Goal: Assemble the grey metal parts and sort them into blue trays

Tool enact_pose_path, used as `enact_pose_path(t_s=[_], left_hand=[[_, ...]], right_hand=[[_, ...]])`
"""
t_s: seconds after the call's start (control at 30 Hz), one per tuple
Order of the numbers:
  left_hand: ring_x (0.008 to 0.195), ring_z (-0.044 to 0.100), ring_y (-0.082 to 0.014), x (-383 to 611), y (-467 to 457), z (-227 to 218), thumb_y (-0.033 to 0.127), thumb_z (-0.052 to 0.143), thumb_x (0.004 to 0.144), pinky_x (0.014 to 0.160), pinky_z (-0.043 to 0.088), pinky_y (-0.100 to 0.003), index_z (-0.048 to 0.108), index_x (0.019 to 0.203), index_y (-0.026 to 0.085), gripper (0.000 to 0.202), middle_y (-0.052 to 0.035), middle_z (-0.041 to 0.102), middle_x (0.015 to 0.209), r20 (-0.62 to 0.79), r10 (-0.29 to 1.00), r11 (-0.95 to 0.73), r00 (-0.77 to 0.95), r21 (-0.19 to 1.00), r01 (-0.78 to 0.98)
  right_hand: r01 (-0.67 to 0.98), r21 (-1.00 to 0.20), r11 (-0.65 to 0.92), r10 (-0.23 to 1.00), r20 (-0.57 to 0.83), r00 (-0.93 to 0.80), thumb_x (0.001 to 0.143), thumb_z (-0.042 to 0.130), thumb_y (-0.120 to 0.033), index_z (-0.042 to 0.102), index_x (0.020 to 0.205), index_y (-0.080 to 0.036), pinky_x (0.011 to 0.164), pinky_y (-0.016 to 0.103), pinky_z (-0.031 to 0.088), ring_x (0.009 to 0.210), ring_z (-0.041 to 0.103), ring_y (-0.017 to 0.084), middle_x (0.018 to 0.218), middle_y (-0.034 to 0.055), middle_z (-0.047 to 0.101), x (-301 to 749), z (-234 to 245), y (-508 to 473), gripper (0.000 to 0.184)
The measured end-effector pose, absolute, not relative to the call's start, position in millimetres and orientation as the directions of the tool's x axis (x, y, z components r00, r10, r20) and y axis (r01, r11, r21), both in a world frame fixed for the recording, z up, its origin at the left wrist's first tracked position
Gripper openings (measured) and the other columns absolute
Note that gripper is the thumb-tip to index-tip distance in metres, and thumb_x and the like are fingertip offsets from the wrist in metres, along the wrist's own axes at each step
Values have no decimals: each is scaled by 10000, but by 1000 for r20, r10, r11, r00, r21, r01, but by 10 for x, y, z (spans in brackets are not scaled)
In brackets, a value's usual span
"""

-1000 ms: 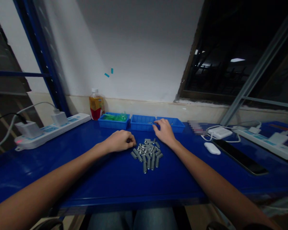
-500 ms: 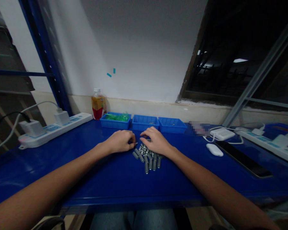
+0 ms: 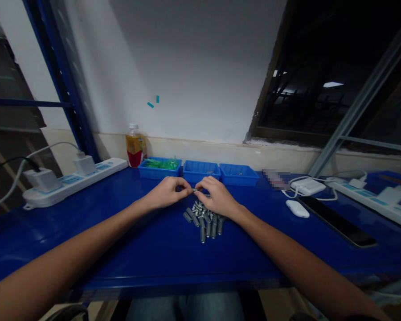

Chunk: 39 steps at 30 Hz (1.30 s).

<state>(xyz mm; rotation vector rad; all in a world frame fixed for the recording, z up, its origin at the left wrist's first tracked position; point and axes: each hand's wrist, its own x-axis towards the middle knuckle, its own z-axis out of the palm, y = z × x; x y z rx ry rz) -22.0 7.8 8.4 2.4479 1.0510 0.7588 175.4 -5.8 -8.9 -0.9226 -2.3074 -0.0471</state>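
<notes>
My left hand and my right hand meet fingertip to fingertip just above a pile of small grey metal cylinders on the blue table. Both hands are pinched shut. A small silvery piece shows between the fingertips of the two hands. The right hand's heel covers the far right part of the pile.
Three blue trays stand behind the hands: the left tray holds green pieces, then the middle tray and the right tray. A drink bottle and a white power strip are at left. A phone, white mouse and chargers lie at right.
My right hand came back from the trays to the pile and met the left hand. Both hands rose slightly, fingertips now pinched together on a small piece.
</notes>
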Motion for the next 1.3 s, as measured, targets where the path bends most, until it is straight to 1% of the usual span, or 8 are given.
enact_pose_path(t_s=[0.37,0.53,0.7,0.83,0.97,1.17,1.23,1.3], left_hand=[[782,610,-176,-231,77,53,249,500,807,736,427,-265,674,805,134,209,-59,691,838,412,664,-748,624,390,537],[787,616,-171,-241,101,38,242,504,806,737,427,-258,675,814,137,201,-52,694,845,395,676,-736,622,399,547],[764,617,-160,-236,82,52,259,494,819,702,427,-245,673,827,142,213,-37,696,834,391,695,-717,603,441,540],[787,622,-168,-230,64,70,275,496,824,715,437,-250,673,859,140,226,-46,697,860,388,707,-705,592,456,543],[812,623,-174,-229,62,71,302,503,831,731,457,-263,655,963,140,259,-58,694,911,384,712,-696,587,496,519],[783,622,-168,-223,75,42,301,513,830,721,460,-263,652,944,144,239,-51,692,875,393,703,-706,593,486,515],[779,622,-169,-222,73,45,294,517,827,721,456,-263,657,929,139,233,-58,692,877,393,711,-701,584,468,538],[777,622,-169,-224,69,53,290,517,827,719,451,-261,660,926,134,234,-61,693,877,394,717,-696,575,461,551]], right_hand=[[630,-165,759,589,586,-556,851,520,-212,590,838,-161,747,302,386,822,494,171,817,54,589,1726,-121,-68,87],[625,-161,764,580,598,-554,842,535,-203,586,840,-167,739,302,392,819,502,174,815,50,595,1723,-134,-53,62],[597,-216,773,574,637,-514,839,543,-195,578,866,-171,754,299,401,814,513,167,815,40,599,1727,-125,-35,51],[574,-257,777,582,642,-499,829,555,-205,586,826,-179,745,297,404,786,527,161,788,29,603,1724,-129,-28,40],[556,-356,751,629,642,-438,810,576,-212,600,788,-174,708,276,406,755,542,146,765,21,611,1706,-149,-16,50],[528,-486,697,699,627,-345,806,572,-223,607,748,-169,610,234,392,682,546,118,718,2,607,1656,-181,-3,86],[530,-492,691,706,619,-345,815,561,-232,603,743,-171,596,230,388,681,545,120,706,2,600,1647,-191,-3,103],[544,-458,703,687,636,-353,817,559,-236,602,785,-174,616,240,396,697,544,129,711,4,595,1653,-188,-9,82]])
